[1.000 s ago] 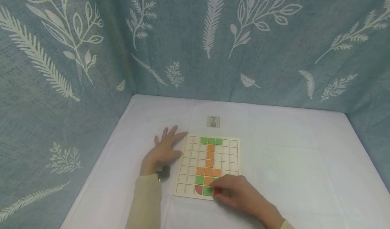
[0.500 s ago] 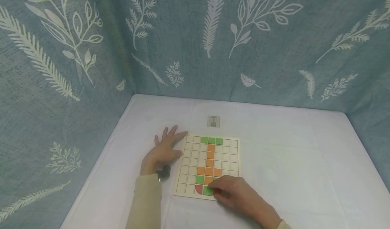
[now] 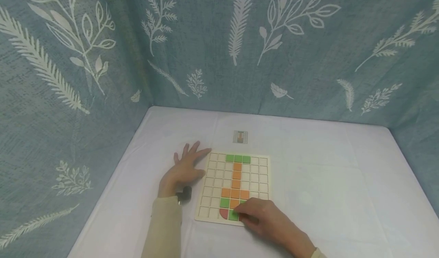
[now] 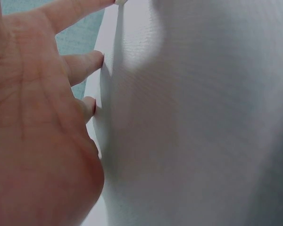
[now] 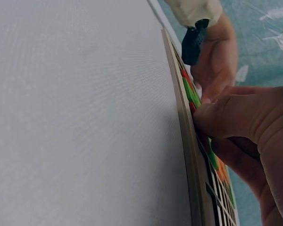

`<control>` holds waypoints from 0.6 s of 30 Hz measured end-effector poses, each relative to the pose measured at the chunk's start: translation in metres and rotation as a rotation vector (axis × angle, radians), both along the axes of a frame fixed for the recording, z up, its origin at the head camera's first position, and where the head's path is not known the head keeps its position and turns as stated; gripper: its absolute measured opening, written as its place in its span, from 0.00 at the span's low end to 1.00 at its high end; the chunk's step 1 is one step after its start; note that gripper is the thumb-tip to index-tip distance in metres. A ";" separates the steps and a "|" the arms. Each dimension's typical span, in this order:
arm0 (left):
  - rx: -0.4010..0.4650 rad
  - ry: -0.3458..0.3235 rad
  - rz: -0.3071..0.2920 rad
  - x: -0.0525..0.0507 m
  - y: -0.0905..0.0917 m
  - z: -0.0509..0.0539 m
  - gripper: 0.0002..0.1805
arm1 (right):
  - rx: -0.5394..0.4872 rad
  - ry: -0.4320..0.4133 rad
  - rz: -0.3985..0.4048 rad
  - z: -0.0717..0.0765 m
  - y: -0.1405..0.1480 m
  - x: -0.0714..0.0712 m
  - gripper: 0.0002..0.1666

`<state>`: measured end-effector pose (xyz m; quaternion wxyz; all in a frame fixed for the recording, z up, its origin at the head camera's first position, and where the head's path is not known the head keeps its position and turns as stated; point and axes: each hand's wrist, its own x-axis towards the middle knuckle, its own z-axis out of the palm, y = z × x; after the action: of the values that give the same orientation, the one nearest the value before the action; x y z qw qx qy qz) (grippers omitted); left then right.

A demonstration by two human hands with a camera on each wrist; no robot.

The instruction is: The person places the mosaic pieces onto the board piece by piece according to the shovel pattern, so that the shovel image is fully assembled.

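A pale grid board (image 3: 255,178) lies on the white table, with square cells and coloured pieces set in it. Green tiles (image 3: 238,159) line part of its far row, and orange tiles (image 3: 236,175) run down the middle. A red quarter-round piece (image 3: 223,213) sits in the near row, left of a green tile (image 3: 233,215). My right hand (image 3: 265,217) pinches another red piece (image 5: 193,108) at the board's near row; the hand mostly hides it. Fingers spread, my left hand (image 3: 185,170) rests by the left edge, with index fingertip and thumb at the board.
Beyond the board lies a small pattern card (image 3: 240,137) with a grid and coloured cells. A blue-green curtain (image 3: 212,79) with white leaf prints hangs behind and to the left. The white tabletop (image 3: 326,181) extends to the right.
My right hand has shifted very slightly down and left over the red piece, covering more of it. The left hand and the board stay where they were.
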<state>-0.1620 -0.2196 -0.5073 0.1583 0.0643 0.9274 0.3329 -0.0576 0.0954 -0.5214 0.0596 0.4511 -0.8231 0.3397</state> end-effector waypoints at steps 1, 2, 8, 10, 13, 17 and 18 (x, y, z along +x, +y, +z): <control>0.001 0.000 -0.001 0.000 0.000 0.000 0.47 | 0.001 -0.001 -0.003 0.000 0.000 0.000 0.19; 0.001 0.000 -0.002 0.000 0.000 0.001 0.47 | 0.003 -0.003 -0.006 0.000 0.000 0.000 0.19; -0.002 0.000 -0.006 0.000 0.001 0.001 0.47 | 0.023 0.007 -0.034 -0.001 0.000 -0.002 0.19; -0.005 -0.002 -0.006 0.000 0.001 0.001 0.47 | 0.026 0.021 -0.045 -0.002 0.000 -0.003 0.18; -0.006 -0.003 -0.008 -0.001 0.001 0.001 0.47 | 0.025 0.024 -0.055 -0.002 0.001 -0.004 0.18; -0.011 -0.006 -0.007 -0.001 0.001 0.002 0.46 | 0.025 -0.005 -0.052 0.000 0.002 -0.006 0.17; -0.011 -0.007 -0.005 -0.001 0.001 0.003 0.46 | 0.024 -0.011 -0.049 0.000 0.002 -0.006 0.16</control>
<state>-0.1627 -0.2184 -0.5046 0.1628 0.0646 0.9285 0.3274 -0.0638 0.0979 -0.5211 0.0581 0.4298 -0.8381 0.3309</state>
